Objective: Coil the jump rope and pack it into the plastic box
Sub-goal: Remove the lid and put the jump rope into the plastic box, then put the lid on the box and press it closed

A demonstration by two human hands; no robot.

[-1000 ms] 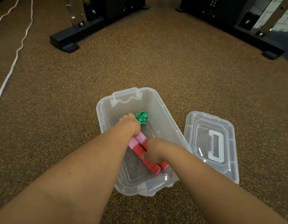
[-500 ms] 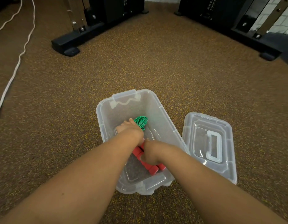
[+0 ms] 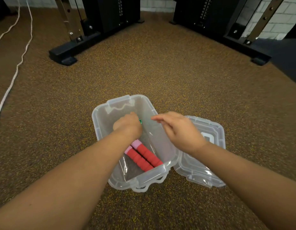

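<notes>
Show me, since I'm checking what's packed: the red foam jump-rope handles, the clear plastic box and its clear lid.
red foam jump-rope handles (image 3: pixel 144 156): head view, middle of the grips.
clear plastic box (image 3: pixel 168 145): head view, right wall.
clear lid (image 3: pixel 193 170): head view, bare panel near its front.

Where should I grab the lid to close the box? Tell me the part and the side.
Grip the lid by its long outer edge, coming from the right with the right hand. It lies flat on the floor right of the box, handle side up, so that edge is free; the box crowds the near-left edge.
</notes>
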